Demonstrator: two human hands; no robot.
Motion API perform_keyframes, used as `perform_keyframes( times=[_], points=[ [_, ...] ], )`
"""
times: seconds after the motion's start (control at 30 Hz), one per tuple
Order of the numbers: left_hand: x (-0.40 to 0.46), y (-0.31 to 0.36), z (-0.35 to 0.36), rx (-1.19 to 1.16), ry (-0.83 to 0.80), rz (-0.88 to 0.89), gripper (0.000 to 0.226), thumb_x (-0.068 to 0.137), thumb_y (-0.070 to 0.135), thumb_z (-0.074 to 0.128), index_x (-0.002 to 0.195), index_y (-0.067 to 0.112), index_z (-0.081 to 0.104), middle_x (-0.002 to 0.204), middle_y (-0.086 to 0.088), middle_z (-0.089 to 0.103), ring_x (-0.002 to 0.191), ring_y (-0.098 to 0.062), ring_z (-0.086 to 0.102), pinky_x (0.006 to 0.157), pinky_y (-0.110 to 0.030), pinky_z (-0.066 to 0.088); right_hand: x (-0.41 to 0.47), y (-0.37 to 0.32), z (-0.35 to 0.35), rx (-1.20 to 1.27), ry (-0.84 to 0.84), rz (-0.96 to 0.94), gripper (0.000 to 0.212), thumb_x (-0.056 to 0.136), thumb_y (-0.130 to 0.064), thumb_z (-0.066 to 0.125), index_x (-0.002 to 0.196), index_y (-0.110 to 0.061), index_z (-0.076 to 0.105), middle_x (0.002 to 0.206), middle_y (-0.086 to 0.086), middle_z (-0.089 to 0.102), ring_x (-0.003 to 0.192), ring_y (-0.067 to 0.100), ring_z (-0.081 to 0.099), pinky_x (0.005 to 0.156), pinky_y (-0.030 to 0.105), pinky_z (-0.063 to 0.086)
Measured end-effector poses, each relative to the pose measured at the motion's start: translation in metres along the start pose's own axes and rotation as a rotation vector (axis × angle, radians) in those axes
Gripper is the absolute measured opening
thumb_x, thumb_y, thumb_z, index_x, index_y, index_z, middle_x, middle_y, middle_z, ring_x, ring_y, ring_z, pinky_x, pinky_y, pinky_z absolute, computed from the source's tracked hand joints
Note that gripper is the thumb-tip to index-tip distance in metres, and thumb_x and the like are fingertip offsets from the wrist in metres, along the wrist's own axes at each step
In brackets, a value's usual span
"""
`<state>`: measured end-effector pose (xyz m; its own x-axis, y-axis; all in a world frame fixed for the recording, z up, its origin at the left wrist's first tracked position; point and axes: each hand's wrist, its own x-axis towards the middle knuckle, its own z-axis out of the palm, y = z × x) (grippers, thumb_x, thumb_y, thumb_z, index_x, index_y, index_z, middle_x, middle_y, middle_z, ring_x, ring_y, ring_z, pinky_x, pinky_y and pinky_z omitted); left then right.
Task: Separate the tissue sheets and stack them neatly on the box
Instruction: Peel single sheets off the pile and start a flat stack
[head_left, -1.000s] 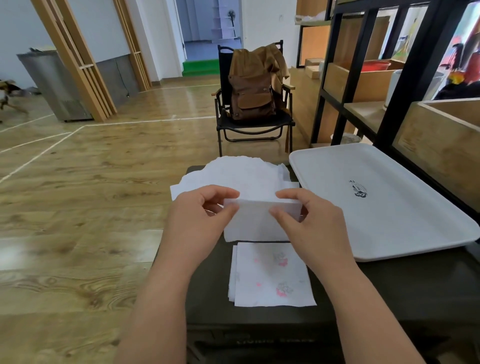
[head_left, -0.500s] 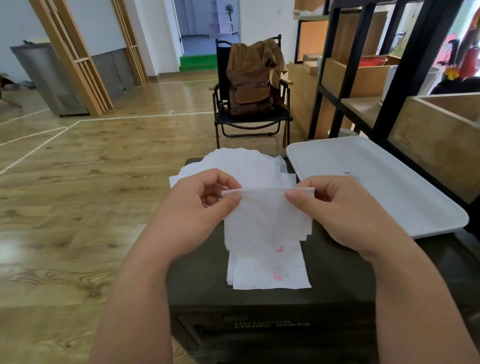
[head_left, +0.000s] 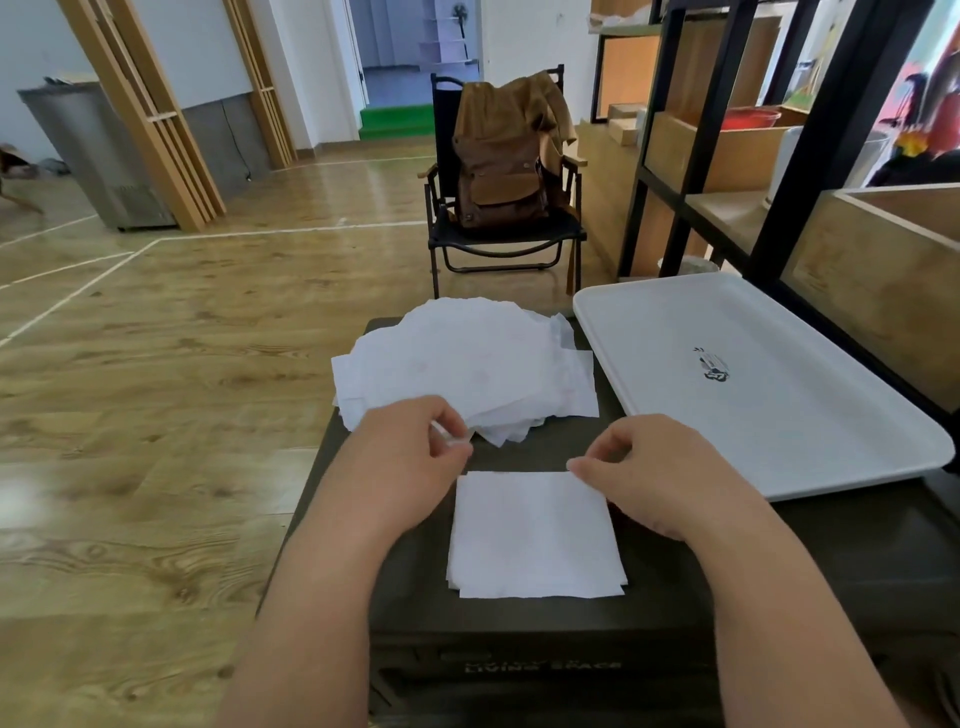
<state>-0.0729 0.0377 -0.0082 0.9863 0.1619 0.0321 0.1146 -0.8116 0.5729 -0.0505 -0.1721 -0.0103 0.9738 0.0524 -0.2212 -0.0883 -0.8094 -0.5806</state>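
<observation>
While the left hand (head_left: 410, 457) pinches a thin sheet (head_left: 451, 439), right hand (head_left: 660, 478) fingers (head_left: 584, 464) pinch the stack's (head_left: 535, 535) corner.

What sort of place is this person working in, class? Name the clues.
Probably an indoor hall or studio, not a home: a glossy wooden floor with white court lines, black metal shelving holding wooden crates, and a folding black chair carrying a brown canvas backpack.
</observation>
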Motion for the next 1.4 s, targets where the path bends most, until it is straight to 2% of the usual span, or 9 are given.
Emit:
perform_keyframes(
  times=[0.13,0.23,0.3,0.63,0.8,0.97,1.1,1.3,1.4],
  points=[
    [0.017,0.019,0.014,-0.037,0.325,0.176,0.017,0.093,0.026,0.061,0.108,0.033,0.06,0.099,0.017,0.062,0.093,-0.001,0.056,0.072,-0.016,0.039,0.004,0.0,0.002,0.069,0.195,-0.049,0.014,0.088,-0.046,0.063,0.087,-0.033,0.058,0.08,-0.017,0.055,0.072,0.001,0.051,0.057,0.016,0.033],
    [0.029,0.024,0.032,0.104,0.202,0.218,0.053,0.094,0.025,0.06,0.144,0.028,0.042,0.144,0.006,0.049,0.134,-0.015,0.038,0.104,-0.027,0.032,0.003,-0.003,0.005,0.119,0.191,-0.099,0.013,0.088,-0.046,0.063,0.09,-0.034,0.058,0.081,-0.019,0.052,0.074,-0.001,0.05,0.057,0.013,0.032],
    [0.034,0.022,0.04,0.169,0.134,0.204,0.066,0.094,0.027,0.06,0.152,0.028,0.03,0.154,0.005,0.039,0.142,-0.018,0.029,0.112,-0.033,0.028,0.003,-0.003,0.008,0.134,0.168,-0.109,0.013,0.087,-0.047,0.063,0.09,-0.036,0.057,0.081,-0.02,0.051,0.074,-0.002,0.05,0.057,0.012,0.031],
    [0.035,0.016,0.041,0.116,0.342,0.287,0.024,0.097,0.017,0.057,0.114,0.017,0.074,0.13,-0.001,0.065,0.125,-0.021,0.051,0.099,-0.029,0.036,0.005,-0.001,0.008,0.189,0.195,-0.112,0.012,0.089,-0.045,0.062,0.09,-0.034,0.059,0.077,-0.016,0.056,0.071,-0.001,0.053,0.054,0.014,0.033],
    [0.017,0.034,0.021,-0.207,0.404,0.21,0.032,0.097,0.034,0.056,0.068,0.019,0.06,0.062,0.005,0.059,0.065,-0.009,0.054,0.058,-0.017,0.037,0.004,-0.004,0.011,0.29,0.203,-0.139,0.009,0.088,-0.044,0.063,0.09,-0.036,0.06,0.079,-0.016,0.062,0.071,-0.005,0.057,0.055,0.011,0.035],
    [-0.002,0.044,-0.006,-1.089,0.046,-0.156,0.03,0.098,0.036,0.057,0.078,0.021,0.074,0.087,-0.006,0.076,0.083,-0.023,0.07,0.075,-0.04,0.056,0.004,-0.012,0.009,0.814,-0.003,-0.123,0.033,0.081,-0.059,0.062,0.109,-0.042,0.058,0.098,-0.015,0.07,0.085,0.003,0.069,0.079,0.026,0.055],
    [-0.002,0.034,-0.005,-1.079,-0.012,-0.271,0.024,0.098,0.025,0.056,0.089,0.018,0.077,0.095,-0.005,0.077,0.096,-0.026,0.072,0.089,-0.044,0.055,0.001,-0.018,0.006,1.035,-0.104,-0.14,0.029,0.092,-0.044,0.059,0.116,-0.029,0.062,0.077,-0.016,0.072,0.069,0.005,0.071,0.082,0.034,0.057],
    [0.0,0.029,-0.004,-1.195,0.074,-0.366,0.018,0.095,0.028,0.059,0.096,0.022,0.076,0.092,0.001,0.078,0.082,-0.015,0.075,0.057,-0.027,0.056,-0.002,-0.02,0.004,0.963,-0.105,-0.133,0.04,0.09,-0.051,0.055,0.127,-0.036,0.047,0.085,-0.004,0.077,0.077,0.012,0.074,0.073,0.028,0.057],
    [0.002,0.027,-0.002,-1.23,0.069,-0.443,0.021,0.094,0.036,0.058,0.102,0.025,0.075,0.097,0.0,0.077,0.091,-0.022,0.073,0.064,-0.034,0.058,-0.004,-0.021,0.004,0.943,-0.094,-0.172,0.063,0.077,-0.067,0.055,0.132,-0.04,0.042,0.084,-0.005,0.077,0.079,0.011,0.074,0.076,0.029,0.057]
  ],
)
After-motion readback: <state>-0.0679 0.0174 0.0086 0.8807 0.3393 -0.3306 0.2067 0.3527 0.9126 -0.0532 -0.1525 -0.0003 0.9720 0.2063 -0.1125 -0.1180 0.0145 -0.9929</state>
